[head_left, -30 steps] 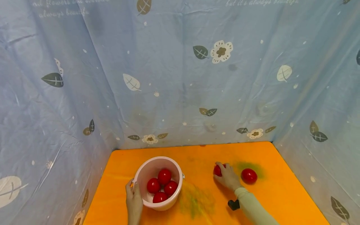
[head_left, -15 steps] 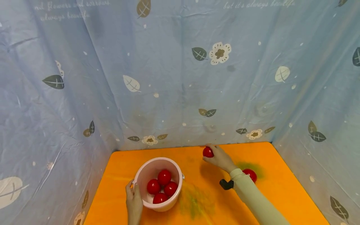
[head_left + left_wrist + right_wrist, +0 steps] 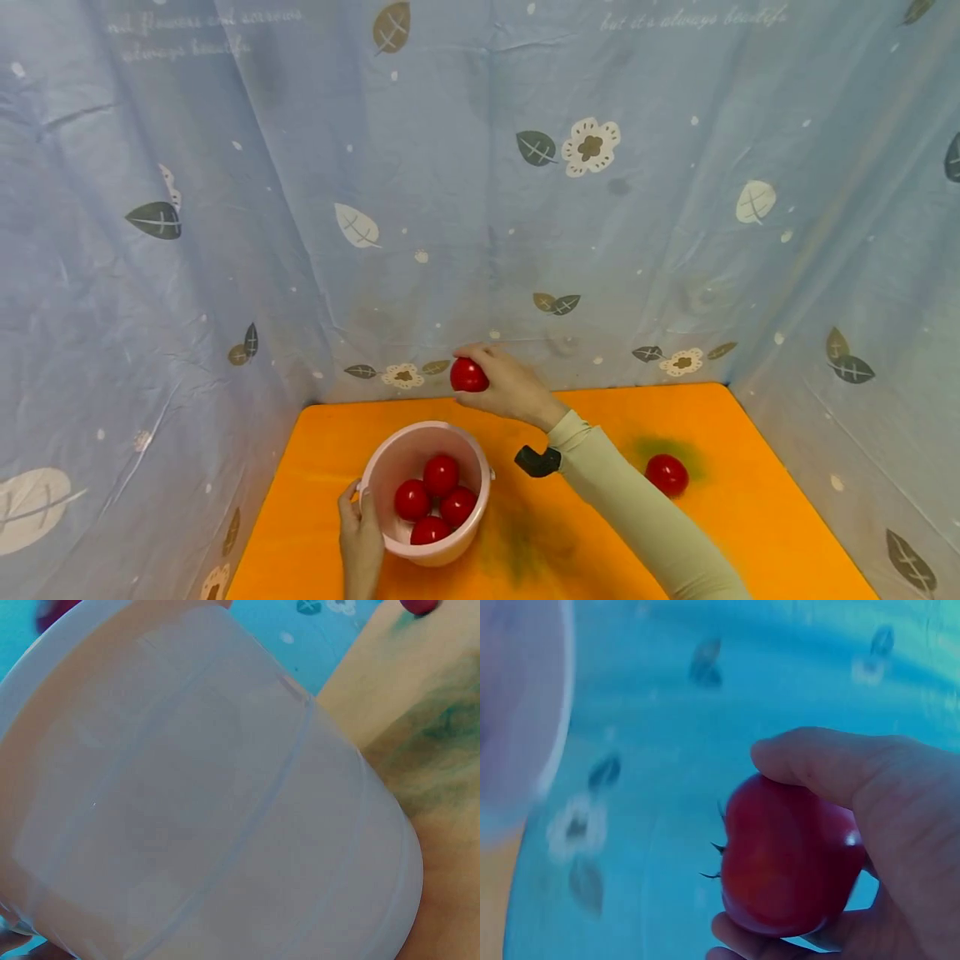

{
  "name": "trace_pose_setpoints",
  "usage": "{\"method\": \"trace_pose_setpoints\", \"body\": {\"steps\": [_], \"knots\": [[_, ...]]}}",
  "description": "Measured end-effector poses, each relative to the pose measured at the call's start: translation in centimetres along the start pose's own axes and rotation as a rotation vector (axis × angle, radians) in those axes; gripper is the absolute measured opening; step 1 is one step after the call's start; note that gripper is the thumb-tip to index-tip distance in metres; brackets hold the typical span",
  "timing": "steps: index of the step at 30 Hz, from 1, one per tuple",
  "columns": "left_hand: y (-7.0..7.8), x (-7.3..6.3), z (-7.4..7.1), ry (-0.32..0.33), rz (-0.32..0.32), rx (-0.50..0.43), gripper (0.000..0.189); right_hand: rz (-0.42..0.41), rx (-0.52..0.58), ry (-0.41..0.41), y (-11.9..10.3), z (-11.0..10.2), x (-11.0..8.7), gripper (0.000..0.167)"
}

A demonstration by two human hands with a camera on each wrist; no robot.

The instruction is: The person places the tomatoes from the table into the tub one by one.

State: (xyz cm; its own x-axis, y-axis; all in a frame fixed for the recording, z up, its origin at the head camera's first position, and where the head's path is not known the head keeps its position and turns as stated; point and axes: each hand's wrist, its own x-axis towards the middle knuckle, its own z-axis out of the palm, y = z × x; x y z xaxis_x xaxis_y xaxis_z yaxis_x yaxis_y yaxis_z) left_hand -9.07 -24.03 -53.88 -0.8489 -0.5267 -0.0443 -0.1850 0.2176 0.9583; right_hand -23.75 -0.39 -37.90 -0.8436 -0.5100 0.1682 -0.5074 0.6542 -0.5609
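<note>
- While the right grip point(image 3: 516, 392) holds it between thumb and fingers, one red tomato point(image 3: 468, 375): ahead of the palm, leafy stalk end outward, raised off the bench point(image 3: 750, 533).
- Pink bucket point(image 3: 442, 553): on the bench, side clasped by the left grip point(image 3: 361, 537).
- Four more tomatoes point(image 3: 441, 475): inside the bucket.
- Sixth tomato point(image 3: 667, 475): on the bench, beside the sleeve point(image 3: 647, 518).

Head: forward-down over table point(image 3: 765, 525). Left wrist: close on bucket point(image 3: 225, 787). Right wrist: close on tomato point(image 3: 787, 859); bucket shared, upper left.
</note>
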Motion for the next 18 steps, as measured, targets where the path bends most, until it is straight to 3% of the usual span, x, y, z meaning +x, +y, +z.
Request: {"method": "trace_pose_setpoints", "body": {"steps": [6,9,13,16,18], "knots": [[0.1,0.0,0.0,-0.007,-0.01,-0.017,0.05,-0.119,0.005,-0.153,-3.9,3.0,1.3,0.066],[0.2,0.1,-0.1,-0.018,-0.013,-0.018,0.051,-0.186,-0.066,-0.25,-4.9,4.5,2.3,0.062],[0.4,0.2,-0.2,-0.046,-0.027,-0.01,0.056,-0.259,-0.109,-0.541,-5.7,5.9,3.8,0.049],[0.3,0.3,-0.2,-0.052,-0.032,-0.009,0.057,-0.194,-0.091,-0.787,-6.2,7.0,4.4,0.047],[0.1,0.2,-0.1,-0.051,-0.027,-0.004,0.055,-0.142,-0.102,-0.881,-6.3,8.1,4.6,0.047]]}}
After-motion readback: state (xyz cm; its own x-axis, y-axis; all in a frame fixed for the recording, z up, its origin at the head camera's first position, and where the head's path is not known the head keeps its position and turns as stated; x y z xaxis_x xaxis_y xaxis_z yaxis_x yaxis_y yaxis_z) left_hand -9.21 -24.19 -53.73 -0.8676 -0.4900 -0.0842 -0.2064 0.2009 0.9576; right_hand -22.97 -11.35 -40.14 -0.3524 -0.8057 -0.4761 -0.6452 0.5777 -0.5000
